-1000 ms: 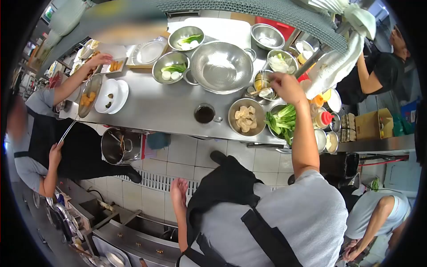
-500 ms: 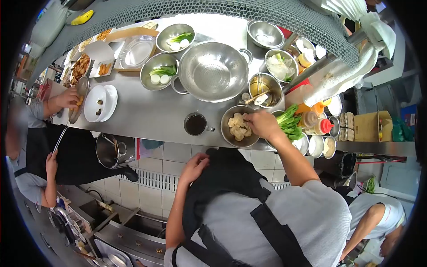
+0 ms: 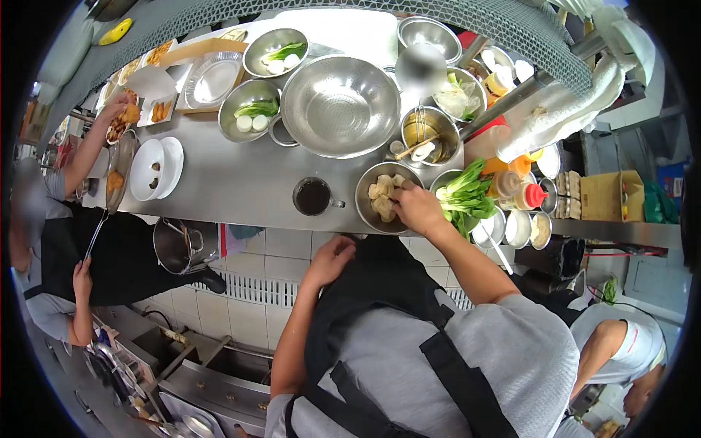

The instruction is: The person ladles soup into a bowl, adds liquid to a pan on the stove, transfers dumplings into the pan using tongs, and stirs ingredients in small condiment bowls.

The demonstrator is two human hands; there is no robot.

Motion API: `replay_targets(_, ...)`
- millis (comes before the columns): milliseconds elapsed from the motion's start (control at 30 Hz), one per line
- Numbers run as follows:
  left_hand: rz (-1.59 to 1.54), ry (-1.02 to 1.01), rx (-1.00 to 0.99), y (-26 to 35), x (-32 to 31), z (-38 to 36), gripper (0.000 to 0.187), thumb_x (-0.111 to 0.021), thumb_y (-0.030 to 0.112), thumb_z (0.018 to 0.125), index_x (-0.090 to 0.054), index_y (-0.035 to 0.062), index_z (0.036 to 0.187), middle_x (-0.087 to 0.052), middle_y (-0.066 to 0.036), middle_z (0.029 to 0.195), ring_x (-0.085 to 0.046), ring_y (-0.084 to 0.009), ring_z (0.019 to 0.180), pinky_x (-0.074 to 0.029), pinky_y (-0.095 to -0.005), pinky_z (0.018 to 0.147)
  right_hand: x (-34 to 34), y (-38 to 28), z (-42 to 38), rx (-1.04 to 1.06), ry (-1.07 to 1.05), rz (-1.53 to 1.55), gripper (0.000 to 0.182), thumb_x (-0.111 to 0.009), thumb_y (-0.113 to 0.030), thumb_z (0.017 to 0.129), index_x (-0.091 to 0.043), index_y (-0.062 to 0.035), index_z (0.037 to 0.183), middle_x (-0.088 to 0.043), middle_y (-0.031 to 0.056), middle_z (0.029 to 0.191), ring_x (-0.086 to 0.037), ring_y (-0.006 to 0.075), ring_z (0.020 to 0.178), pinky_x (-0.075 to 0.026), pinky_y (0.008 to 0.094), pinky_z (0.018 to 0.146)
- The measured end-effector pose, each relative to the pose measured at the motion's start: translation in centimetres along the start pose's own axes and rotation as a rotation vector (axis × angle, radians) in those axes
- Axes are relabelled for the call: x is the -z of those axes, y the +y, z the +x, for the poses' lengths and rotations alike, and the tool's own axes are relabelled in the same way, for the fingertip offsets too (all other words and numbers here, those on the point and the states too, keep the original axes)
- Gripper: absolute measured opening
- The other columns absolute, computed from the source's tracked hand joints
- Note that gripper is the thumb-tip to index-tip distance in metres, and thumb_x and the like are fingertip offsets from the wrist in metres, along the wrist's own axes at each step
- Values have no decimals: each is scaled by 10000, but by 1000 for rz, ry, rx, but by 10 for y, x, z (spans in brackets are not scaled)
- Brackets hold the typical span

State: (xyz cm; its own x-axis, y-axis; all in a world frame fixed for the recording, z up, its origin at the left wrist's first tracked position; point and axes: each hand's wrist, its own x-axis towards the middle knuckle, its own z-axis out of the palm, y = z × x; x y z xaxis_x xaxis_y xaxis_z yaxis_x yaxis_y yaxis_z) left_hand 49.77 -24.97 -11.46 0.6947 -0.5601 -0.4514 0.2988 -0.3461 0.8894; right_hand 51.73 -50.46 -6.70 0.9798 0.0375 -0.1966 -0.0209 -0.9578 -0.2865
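Note:
My right hand (image 3: 421, 209) reaches into a steel bowl (image 3: 363, 217) at the counter's front edge. Its fingers are closed at a pale, wrinkled dumpling, with the fingertips partly hidden. Several more dumplings (image 3: 381, 196) lie heaped in that bowl. My left hand (image 3: 333, 260) hangs in front of the black apron, below the counter edge, fingers loosely bent and apart with nothing in them. A glass mug of dark liquid (image 3: 312, 197) stands left of the dumpling bowl. To the right, leafy greens (image 3: 466, 196) stick out of another bowl.
A large steel bowl (image 3: 341, 146) stands behind, near bowls of greens and white pieces (image 3: 253, 117). Sauce bottles (image 3: 531, 196) line the right side. At left, a co-worker's hand (image 3: 82, 276) holds a long-handled strainer (image 3: 120, 171) beside white plates (image 3: 169, 169). Another person bends at far right.
My right hand stays in the bowl, its fingers moved slightly among the dumplings. The co-worker's other hand has gone from the strainer to the fried food behind. The view has shifted a little.

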Motion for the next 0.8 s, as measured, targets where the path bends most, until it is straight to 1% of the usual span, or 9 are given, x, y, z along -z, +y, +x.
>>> replay_targets(100,-16,33,-28,-8,-1,1,227,-536,190,906,-548,7,1040,-612,-52,849,-578,-111,761,-461,-245,672,5,0,0,11,-1,27,155,-659,-177,742,-646,-90,869,-600,119,946,-618,323,800,-512,417,692)
replay_targets(167,-17,43,32,-8,0,1,254,-556,176,873,-560,-12,1044,-638,-119,931,-632,-183,809,-490,-298,734,7,-1,-1,16,22,60,116,-651,-165,747,-647,-81,826,-605,122,902,-617,321,791,-507,418,685)
replay_targets(300,-21,40,25,3,-1,0,257,-566,180,870,-562,-10,1042,-639,-118,930,-631,-184,818,-492,-303,732,17,-2,-11,22,52,120,121,-609,-135,753,-641,-49,831,-614,145,928,-624,332,799,-508,423,701)
replay_targets(367,57,71,-47,14,-2,-2,236,-572,174,865,-569,-5,1020,-639,-126,922,-630,-199,825,-493,-307,733,37,-1,-28,53,78,368,91,-615,-104,751,-638,-43,815,-622,128,843,-624,307,762,-498,406,668)
replay_targets(400,63,64,-46,20,-2,-2,236,-572,174,865,-569,-5,1020,-639,-126,922,-630,-199,825,-493,-307,733,46,2,-38,46,82,372,91,-615,-104,751,-638,-43,815,-622,128,843,-624,307,762,-498,406,668)
replay_targets(500,176,65,-203,47,-3,8,193,-574,151,873,-571,8,1003,-630,-73,861,-600,-138,763,-482,-278,693,55,16,-69,-27,-47,608,81,-629,-80,739,-637,-39,810,-620,112,770,-621,289,735,-490,385,641)
replay_targets(567,304,145,-319,67,-9,16,165,-582,120,848,-571,11,972,-624,-102,835,-612,-181,742,-479,-291,666,46,22,-79,-90,44,562,87,-638,-67,731,-645,-41,814,-623,112,762,-618,288,721,-491,370,631)
replay_targets(700,465,142,-405,87,-25,35,133,-588,99,821,-566,13,920,-607,-126,821,-608,-250,717,-474,-327,635,34,2,-61,6,253,286,122,-651,-122,741,-652,-81,855,-600,95,826,-620,288,731,-502,371,651)
replay_targets(800,604,225,-535,94,-34,48,125,-597,93,796,-554,20,889,-588,-128,806,-590,-302,713,-461,-374,619,13,-3,-40,5,208,88,138,-625,-137,732,-639,-64,848,-587,119,898,-636,287,702,-519,372,606)
